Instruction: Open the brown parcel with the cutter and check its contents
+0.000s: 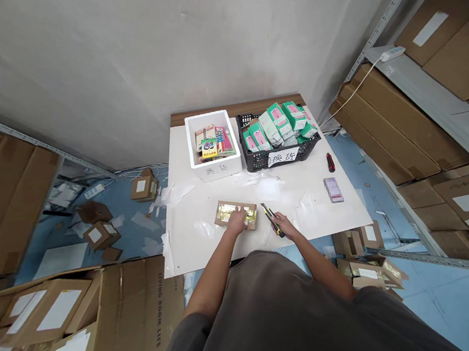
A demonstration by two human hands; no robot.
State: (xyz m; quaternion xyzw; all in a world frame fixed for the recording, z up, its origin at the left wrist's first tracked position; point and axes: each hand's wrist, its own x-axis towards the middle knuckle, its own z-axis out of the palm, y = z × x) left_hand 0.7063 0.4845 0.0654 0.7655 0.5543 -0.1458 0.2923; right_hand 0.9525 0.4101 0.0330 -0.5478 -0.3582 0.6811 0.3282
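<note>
A small brown cardboard box (224,211) bound with shiny tape lies near the front of the white-topped table (209,251). My left hand (238,221) is closed over its right part, pressing or gripping it. Just to the right, my right hand (284,225) is wrapped round a black and yellow utility knife (270,216). Its blade end points up and to the left, a little apart from the box. Scraps of clear film (204,229) lie around the box.
Behind stand a white foam box (217,170) with booklets and a black crate (254,165) of green-and-pink cartons. A red and black cutter (330,162) and a blurred purple card (334,190) lie at right. Shelves of cartons (398,136) flank the table; an open carton (140,314) stands at left.
</note>
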